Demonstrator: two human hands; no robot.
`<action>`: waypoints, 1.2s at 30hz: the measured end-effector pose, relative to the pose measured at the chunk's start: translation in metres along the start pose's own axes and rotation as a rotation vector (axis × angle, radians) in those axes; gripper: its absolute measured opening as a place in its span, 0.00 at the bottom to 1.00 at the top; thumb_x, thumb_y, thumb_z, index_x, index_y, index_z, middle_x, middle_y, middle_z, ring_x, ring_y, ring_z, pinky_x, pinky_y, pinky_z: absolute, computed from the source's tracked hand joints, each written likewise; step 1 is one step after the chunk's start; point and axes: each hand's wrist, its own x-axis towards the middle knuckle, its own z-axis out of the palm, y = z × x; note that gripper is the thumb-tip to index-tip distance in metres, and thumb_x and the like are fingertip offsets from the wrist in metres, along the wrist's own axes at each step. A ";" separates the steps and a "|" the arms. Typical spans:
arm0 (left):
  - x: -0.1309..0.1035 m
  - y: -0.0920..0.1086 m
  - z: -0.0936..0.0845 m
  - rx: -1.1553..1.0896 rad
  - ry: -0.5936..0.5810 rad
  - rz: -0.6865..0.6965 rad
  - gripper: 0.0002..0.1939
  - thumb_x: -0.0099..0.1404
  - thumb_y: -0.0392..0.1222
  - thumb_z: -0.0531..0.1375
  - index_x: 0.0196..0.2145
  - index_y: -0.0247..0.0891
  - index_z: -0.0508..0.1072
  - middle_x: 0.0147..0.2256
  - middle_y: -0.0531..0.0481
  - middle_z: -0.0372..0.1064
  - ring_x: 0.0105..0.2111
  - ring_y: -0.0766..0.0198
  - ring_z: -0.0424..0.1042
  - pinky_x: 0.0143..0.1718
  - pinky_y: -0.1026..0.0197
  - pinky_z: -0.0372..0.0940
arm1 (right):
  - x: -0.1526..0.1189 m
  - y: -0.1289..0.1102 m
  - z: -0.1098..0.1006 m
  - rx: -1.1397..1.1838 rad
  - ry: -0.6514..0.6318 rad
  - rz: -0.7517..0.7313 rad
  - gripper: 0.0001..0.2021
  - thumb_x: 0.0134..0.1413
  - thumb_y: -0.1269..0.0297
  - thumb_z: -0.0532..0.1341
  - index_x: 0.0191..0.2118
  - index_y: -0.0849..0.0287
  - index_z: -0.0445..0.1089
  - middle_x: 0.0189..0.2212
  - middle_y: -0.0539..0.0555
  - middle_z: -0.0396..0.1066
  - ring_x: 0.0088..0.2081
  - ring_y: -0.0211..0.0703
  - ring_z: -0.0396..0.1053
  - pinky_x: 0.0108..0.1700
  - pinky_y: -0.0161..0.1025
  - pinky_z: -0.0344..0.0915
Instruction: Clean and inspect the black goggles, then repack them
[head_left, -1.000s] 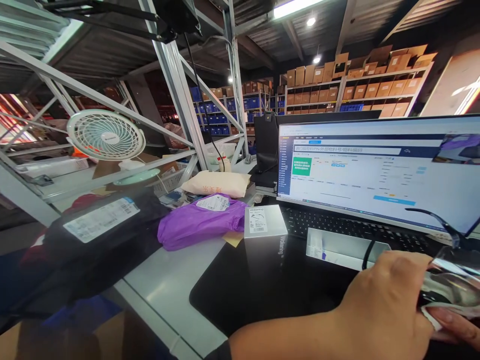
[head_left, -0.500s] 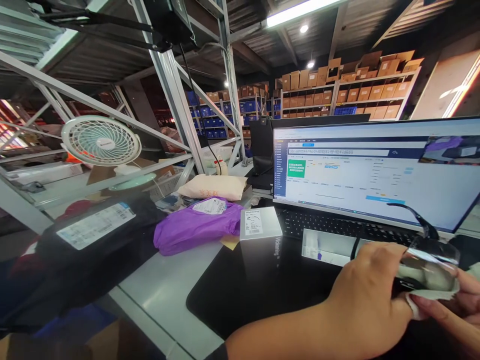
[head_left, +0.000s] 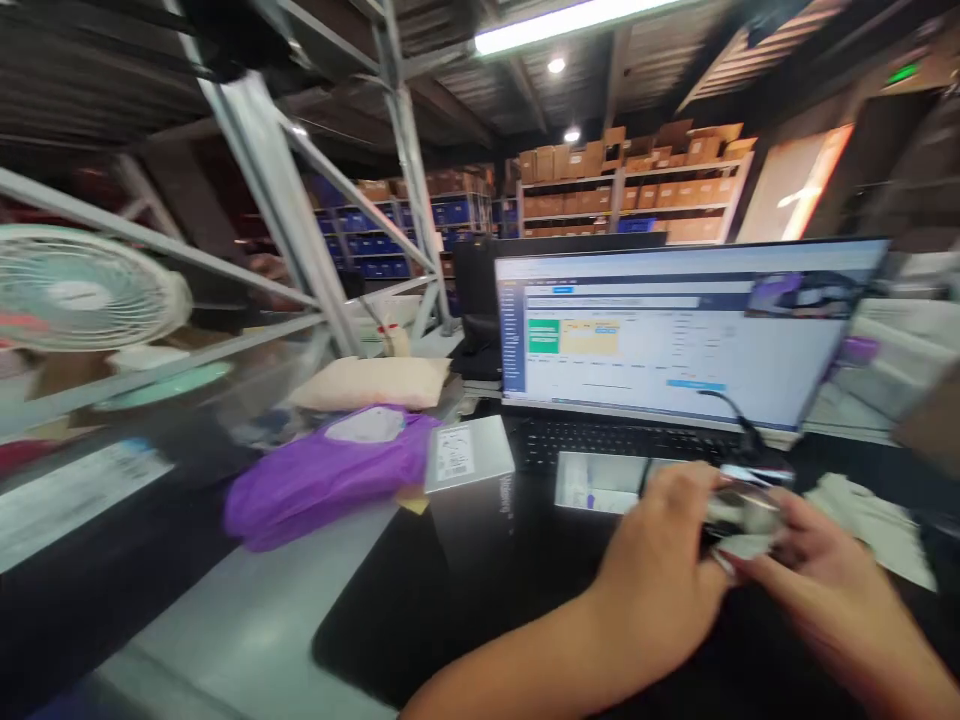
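Observation:
A pair of dark-framed glasses (head_left: 757, 508) is held up between my hands over the black desk mat, one temple pointing up. My left hand (head_left: 660, 560) is closed round the frame on the left side. On the right, my right hand (head_left: 825, 570) pinches a small whitish cloth (head_left: 746, 546) against the lens. Motion blur and the fingers hide part of the frame. Just behind my left hand lies a flat, shiny silver-white box (head_left: 592, 482). A larger pale cloth (head_left: 881, 525) lies on the desk beyond my right hand.
Behind the hands stand a keyboard (head_left: 577, 440) and a lit monitor (head_left: 637, 350). To the left are a labelled white box (head_left: 487, 452), a purple plastic parcel (head_left: 322, 480), a cream parcel (head_left: 375, 384) and a fan (head_left: 82, 290). A metal post (head_left: 277, 200) rises at left.
The view has swung to the right, so everything sits further left and more of the right hand and the pale cloth shows. Both hands keep hold of the glasses and small cloth.

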 end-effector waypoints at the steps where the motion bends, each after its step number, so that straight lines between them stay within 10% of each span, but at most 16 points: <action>1: 0.001 -0.002 0.001 -0.018 0.029 -0.004 0.30 0.57 0.30 0.61 0.57 0.43 0.64 0.55 0.45 0.66 0.55 0.55 0.67 0.59 0.51 0.63 | 0.000 -0.005 0.005 -0.004 -0.040 0.053 0.18 0.37 0.69 0.76 0.38 0.52 0.78 0.26 0.54 0.77 0.23 0.47 0.74 0.22 0.39 0.73; 20: 0.012 -0.001 -0.030 -0.311 0.106 -0.182 0.22 0.63 0.36 0.61 0.54 0.48 0.63 0.61 0.47 0.61 0.55 0.56 0.71 0.55 0.53 0.68 | 0.004 -0.031 -0.005 0.159 0.044 0.057 0.16 0.51 0.53 0.71 0.35 0.54 0.66 0.29 0.48 0.67 0.29 0.38 0.64 0.33 0.33 0.63; 36: 0.010 -0.003 -0.016 -0.263 0.023 -0.099 0.25 0.62 0.32 0.60 0.56 0.45 0.64 0.54 0.46 0.70 0.54 0.56 0.72 0.57 0.51 0.67 | -0.025 -0.046 0.016 -0.070 -0.029 -0.078 0.15 0.45 0.61 0.74 0.26 0.55 0.66 0.21 0.48 0.72 0.24 0.41 0.70 0.29 0.37 0.65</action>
